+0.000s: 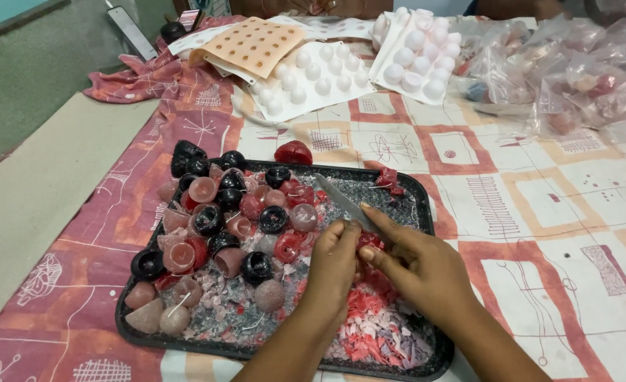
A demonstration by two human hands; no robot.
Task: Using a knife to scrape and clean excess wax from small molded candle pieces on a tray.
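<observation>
Two hands over one black tray (pixel 412 185). Left hand (pixel 334 265) curled shut around a small red candle (pixel 367 240) (mostly hidden), above the tray's right half. Right hand (pixel 419 262) closed on a knife (pixel 343 201), blade angled up-left. Roughly two dozen black, red and pink candles (pixel 214 226) crowding the tray's left; wax shavings (pixel 377 332) at the near right corner. Three moulds (pixel 327 78) far side; open cloth (pixel 539 212) to the right.

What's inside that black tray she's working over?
The black tray holds round candles and wax shavings. The hands cover part of the heap.
</observation>
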